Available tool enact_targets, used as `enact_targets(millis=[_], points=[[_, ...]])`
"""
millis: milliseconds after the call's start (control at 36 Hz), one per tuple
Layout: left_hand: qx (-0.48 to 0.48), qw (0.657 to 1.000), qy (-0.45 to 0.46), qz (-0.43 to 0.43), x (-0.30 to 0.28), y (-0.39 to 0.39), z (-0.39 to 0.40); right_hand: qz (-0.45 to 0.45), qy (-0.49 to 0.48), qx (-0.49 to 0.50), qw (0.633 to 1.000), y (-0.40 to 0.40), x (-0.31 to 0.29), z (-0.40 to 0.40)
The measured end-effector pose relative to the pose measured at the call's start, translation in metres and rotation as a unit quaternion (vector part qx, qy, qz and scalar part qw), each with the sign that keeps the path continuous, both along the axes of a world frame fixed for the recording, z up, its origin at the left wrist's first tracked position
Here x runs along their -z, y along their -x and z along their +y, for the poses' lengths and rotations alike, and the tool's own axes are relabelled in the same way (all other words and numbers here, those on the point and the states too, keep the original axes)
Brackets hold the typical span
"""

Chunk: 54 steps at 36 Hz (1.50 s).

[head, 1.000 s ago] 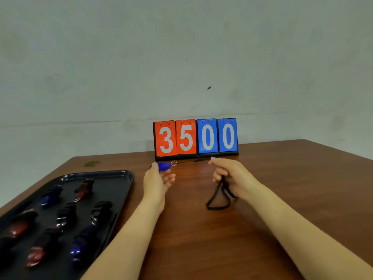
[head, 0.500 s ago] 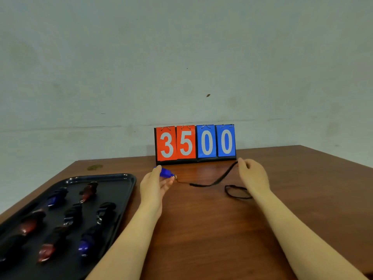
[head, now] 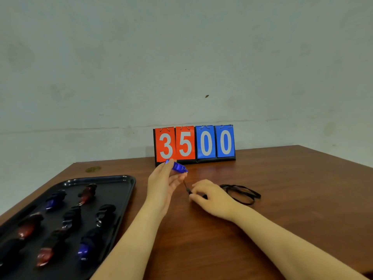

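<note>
My left hand (head: 162,184) pinches a small blue whistle (head: 177,167) between thumb and fingers, a little above the brown table (head: 282,199). A thin black lanyard (head: 242,194) runs down from the whistle's ring. My right hand (head: 212,197) pinches the cord close below the whistle, knuckles near the table. The lanyard's remaining length lies looped on the table to the right of that hand.
A black tray (head: 121,190) at the left holds several red, blue and black whistles wrapped in their cords. A flip scoreboard (head: 194,144) reading 3500 stands at the table's back edge against the pale wall.
My right hand has moved left along the cord, from near the scoreboard's right side to just below the whistle. The left hand has lifted the whistle slightly.
</note>
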<state>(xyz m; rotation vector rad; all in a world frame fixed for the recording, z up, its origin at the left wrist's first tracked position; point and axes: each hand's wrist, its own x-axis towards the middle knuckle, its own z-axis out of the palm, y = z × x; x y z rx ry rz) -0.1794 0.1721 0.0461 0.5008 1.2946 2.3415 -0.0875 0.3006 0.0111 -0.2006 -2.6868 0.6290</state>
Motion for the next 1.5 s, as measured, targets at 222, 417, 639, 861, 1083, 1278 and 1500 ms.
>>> enact_targets(millis=[222,417,639,861,1083,1278,1500], points=[[0.035,0.992,0.082,-0.088,0.002,0.004,-0.004,0.117,0.369,0.088,0.918,-0.004,-0.014,0.016],[0.081,0.955,0.253,0.133,0.013,0.006,-0.002,0.17,0.478,0.134,0.851,-0.006,-0.02,0.015],[0.028,0.82,0.418,0.39,0.023,0.007,0.002,0.208,0.527,0.145,0.811,-0.008,-0.024,0.019],[0.017,0.929,0.336,0.152,0.017,0.016,0.006,0.251,0.658,0.076,0.706,-0.017,-0.026,0.033],[0.039,0.988,0.083,-0.125,0.009,0.012,0.002,0.173,0.436,0.157,0.869,-0.009,-0.02,0.025],[0.016,0.99,0.135,-0.046,0.013,0.016,0.0,0.149,0.234,0.175,0.945,-0.006,-0.01,0.027],[0.051,0.993,0.023,-0.109,0.011,0.01,0.0,0.071,0.087,0.182,0.977,-0.001,-0.003,0.029]])
